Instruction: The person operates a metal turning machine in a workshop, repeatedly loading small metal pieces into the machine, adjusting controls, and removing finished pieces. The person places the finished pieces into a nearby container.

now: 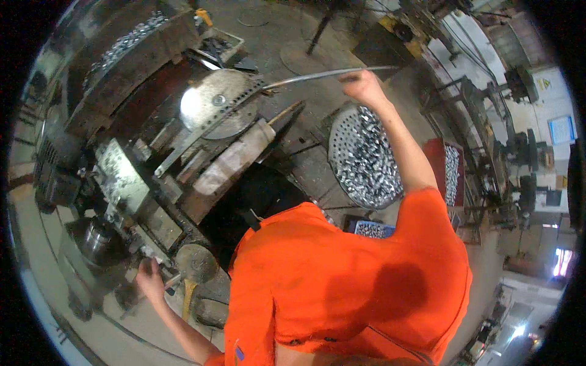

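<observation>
My right hand (365, 89) is stretched out to the far right, its fingers curled around the outer part of a long thin metal rod (305, 77). The rod runs on leftward into a flat bar with a row of holes (229, 110), which lies across a round metal disc (201, 104) of the machine. At the lower left, my left hand (150, 279) is beside the machine's metal chuck (101, 236), fingers bent together. What its fingers hold, if anything, is too small and blurred to tell. Near it is a round grey plate (196, 262).
A perforated round basin (342, 137) heaped with small shiny metal parts stands right of the machine. A blue crate (366, 228) and a red tray (435, 160) hold more. A cloth-wrapped block (235, 158) lies beside the disc. A trough of parts (116, 85) is at the far left.
</observation>
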The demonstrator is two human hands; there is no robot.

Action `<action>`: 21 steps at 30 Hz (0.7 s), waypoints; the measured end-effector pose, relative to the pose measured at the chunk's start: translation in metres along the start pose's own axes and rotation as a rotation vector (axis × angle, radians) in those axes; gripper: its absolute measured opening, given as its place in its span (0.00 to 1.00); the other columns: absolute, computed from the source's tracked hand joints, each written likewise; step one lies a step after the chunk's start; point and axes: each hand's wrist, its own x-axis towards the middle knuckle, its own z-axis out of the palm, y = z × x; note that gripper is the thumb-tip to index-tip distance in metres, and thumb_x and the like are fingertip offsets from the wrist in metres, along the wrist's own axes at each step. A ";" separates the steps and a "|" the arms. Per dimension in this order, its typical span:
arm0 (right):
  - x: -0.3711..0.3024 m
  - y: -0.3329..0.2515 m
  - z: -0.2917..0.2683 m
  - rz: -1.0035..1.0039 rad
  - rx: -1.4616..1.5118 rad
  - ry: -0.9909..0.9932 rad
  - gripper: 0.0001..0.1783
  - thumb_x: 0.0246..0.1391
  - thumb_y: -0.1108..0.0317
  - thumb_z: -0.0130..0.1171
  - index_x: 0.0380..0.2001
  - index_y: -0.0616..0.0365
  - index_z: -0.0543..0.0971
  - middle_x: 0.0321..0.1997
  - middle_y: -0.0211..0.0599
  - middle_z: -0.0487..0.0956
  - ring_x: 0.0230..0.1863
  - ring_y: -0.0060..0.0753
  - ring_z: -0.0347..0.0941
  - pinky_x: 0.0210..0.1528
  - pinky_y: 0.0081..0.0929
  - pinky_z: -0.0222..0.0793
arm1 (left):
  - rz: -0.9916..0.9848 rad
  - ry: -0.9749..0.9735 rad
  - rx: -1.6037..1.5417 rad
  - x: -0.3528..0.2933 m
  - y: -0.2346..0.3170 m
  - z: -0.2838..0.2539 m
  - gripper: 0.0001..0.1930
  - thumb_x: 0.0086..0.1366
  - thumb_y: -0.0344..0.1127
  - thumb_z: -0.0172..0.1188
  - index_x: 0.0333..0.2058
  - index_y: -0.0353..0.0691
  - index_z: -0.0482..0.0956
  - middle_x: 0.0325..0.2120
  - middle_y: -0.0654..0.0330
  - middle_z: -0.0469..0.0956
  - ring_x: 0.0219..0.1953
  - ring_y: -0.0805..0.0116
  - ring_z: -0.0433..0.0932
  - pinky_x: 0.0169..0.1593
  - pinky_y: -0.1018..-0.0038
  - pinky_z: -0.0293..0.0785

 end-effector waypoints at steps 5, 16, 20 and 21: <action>-0.068 0.116 0.045 0.432 -0.459 -0.236 0.19 0.37 0.60 0.54 0.30 0.63 0.77 0.37 0.54 0.77 0.41 0.49 0.74 0.47 0.38 0.70 | 0.049 0.003 0.026 -0.002 0.026 -0.006 0.12 0.60 0.35 0.56 0.35 0.29 0.74 0.24 0.59 0.77 0.25 0.73 0.71 0.32 0.76 0.68; -0.091 0.095 0.097 0.406 -0.598 -0.447 0.21 0.41 0.61 0.52 0.37 0.63 0.78 0.48 0.51 0.72 0.49 0.48 0.70 0.52 0.34 0.66 | -0.019 0.091 0.131 0.006 -0.017 -0.002 0.18 0.60 0.40 0.56 0.43 0.29 0.75 0.35 0.50 0.79 0.36 0.64 0.78 0.42 0.71 0.70; -0.090 0.094 0.103 0.372 -0.538 -0.351 0.23 0.37 0.59 0.55 0.34 0.66 0.78 0.47 0.54 0.70 0.50 0.51 0.66 0.53 0.34 0.65 | 0.038 0.155 0.133 0.006 -0.022 0.003 0.18 0.60 0.39 0.55 0.42 0.30 0.75 0.34 0.50 0.79 0.34 0.66 0.78 0.41 0.73 0.70; -0.091 0.100 0.109 0.360 -0.546 -0.325 0.23 0.36 0.59 0.55 0.33 0.66 0.78 0.47 0.54 0.70 0.50 0.51 0.66 0.53 0.35 0.64 | 0.028 0.152 0.121 0.005 -0.017 0.001 0.17 0.60 0.39 0.55 0.42 0.30 0.75 0.33 0.51 0.79 0.34 0.67 0.77 0.40 0.73 0.70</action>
